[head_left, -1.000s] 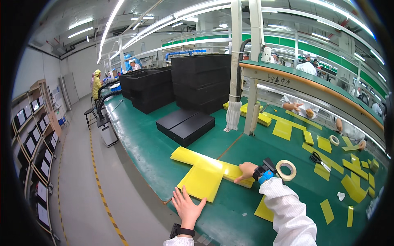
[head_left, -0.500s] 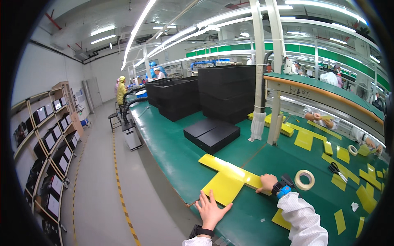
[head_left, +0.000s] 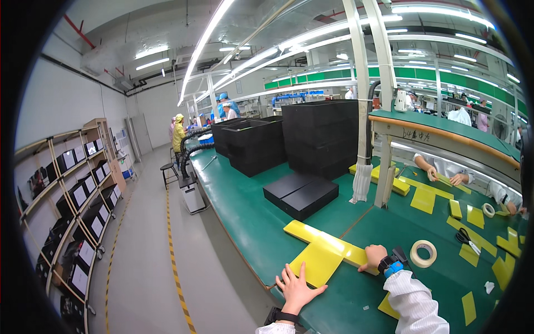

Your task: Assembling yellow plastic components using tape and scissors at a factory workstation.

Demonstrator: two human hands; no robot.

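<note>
A yellow strip stack (head_left: 303, 230) and a wider yellow sheet (head_left: 318, 264) form a T shape on the green bench. My left hand (head_left: 298, 290) rests with fingers spread at the sheet's near edge, fingertips on it. My right hand (head_left: 376, 257) is curled round the right end of the strip, thumb at its near side. Just right of that wrist lies a roll of cream tape (head_left: 413, 255). Partly hidden by my right sleeve, another yellow piece (head_left: 387, 306) lies close to the bench's front.
Flat black boxes (head_left: 300, 195) lie beyond the strip, with tall black bins (head_left: 322, 133) behind. A white post (head_left: 384, 183) rises at right. Scissors (head_left: 466, 239) and several yellow pieces lie further right, near co-workers' hands (head_left: 431, 171). Shelves (head_left: 67, 189) line the left wall.
The whole view has shifted, so the bench and things appear further right and lower. My hands keep the same places on the yellow pieces. A co-worker's hands across the bench have moved.
</note>
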